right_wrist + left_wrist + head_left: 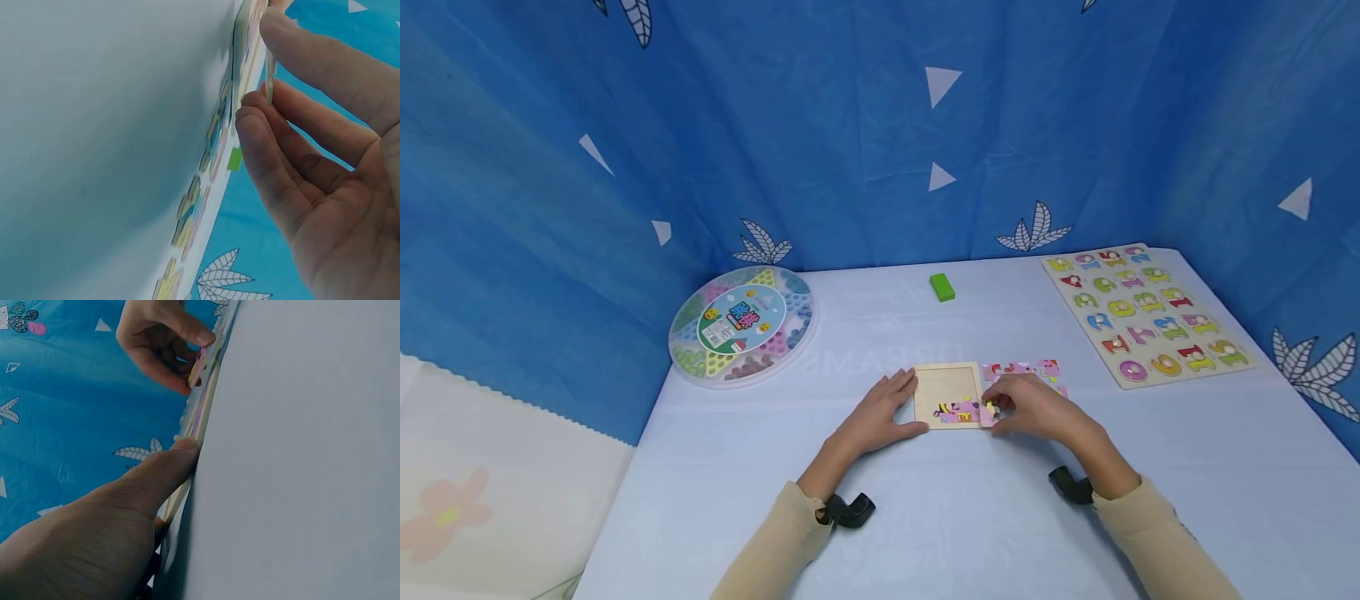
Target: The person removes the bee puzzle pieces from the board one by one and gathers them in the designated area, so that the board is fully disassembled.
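Observation:
A shallow wooden puzzle tray (944, 385) lies on the table, with pink-and-yellow jigsaw pieces (958, 412) along its near side. My left hand (880, 412) rests at the tray's left side, fingers along that edge and thumb at the near left corner. In the left wrist view, the thumb (169, 465) presses on the tray's edge. Between thumb and fingertips, my right hand (1037, 406) pinches a jigsaw piece (989, 413) over the tray's near right corner. The right wrist view shows this piece (270, 78) edge-on and tilted up.
Loose jigsaw pieces (1021, 367) lie right of the tray, partly hidden by the right hand. A round Chinese checkers box (741, 327) sits at the back left, a green block (942, 287) at the back. A number puzzle board (1150, 317) lies at the right. Blue cloth (865, 133) hangs behind.

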A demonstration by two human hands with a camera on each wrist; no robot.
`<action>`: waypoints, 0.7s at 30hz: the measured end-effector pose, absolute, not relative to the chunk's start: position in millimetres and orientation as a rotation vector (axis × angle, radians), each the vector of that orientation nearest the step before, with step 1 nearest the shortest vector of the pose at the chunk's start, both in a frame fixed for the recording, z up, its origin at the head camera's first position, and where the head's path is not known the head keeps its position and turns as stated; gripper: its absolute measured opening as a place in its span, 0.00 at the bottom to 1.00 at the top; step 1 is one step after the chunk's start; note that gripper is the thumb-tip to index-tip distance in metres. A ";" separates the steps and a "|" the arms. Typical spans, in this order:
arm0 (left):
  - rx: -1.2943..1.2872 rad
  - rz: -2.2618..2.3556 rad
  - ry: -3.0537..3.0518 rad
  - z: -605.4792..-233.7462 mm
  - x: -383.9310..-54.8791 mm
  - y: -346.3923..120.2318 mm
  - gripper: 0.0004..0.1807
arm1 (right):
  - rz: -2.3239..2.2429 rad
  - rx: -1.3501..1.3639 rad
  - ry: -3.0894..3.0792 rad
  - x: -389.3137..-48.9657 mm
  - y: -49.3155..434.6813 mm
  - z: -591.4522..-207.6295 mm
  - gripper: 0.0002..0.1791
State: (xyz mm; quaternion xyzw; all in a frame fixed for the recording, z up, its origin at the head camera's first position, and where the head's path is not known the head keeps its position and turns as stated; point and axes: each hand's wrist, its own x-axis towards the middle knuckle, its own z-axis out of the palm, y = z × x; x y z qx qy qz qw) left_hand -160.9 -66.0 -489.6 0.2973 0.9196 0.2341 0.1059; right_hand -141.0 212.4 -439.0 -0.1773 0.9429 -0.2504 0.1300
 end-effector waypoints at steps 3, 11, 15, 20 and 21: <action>0.877 0.698 2.704 -488.6 -160.6 -66.1 0.47 | -0.728 -0.509 2.726 -139.5 216.4 -438.9 0.23; 0.874 0.694 2.707 -490.4 -161.0 -66.8 0.47 | -0.719 -0.474 2.684 -133.6 223.9 -441.5 0.22; 0.868 0.689 2.709 -491.5 -161.3 -66.8 0.48 | -0.722 -0.480 2.684 -132.3 224.0 -442.6 0.22; 0.866 0.698 2.700 -489.5 -160.8 -65.6 0.48 | -0.707 -0.477 2.691 -131.1 223.9 -443.0 0.22; 0.868 0.700 2.699 -489.1 -160.7 -65.3 0.48 | -0.703 -0.483 2.693 -130.7 224.0 -443.0 0.22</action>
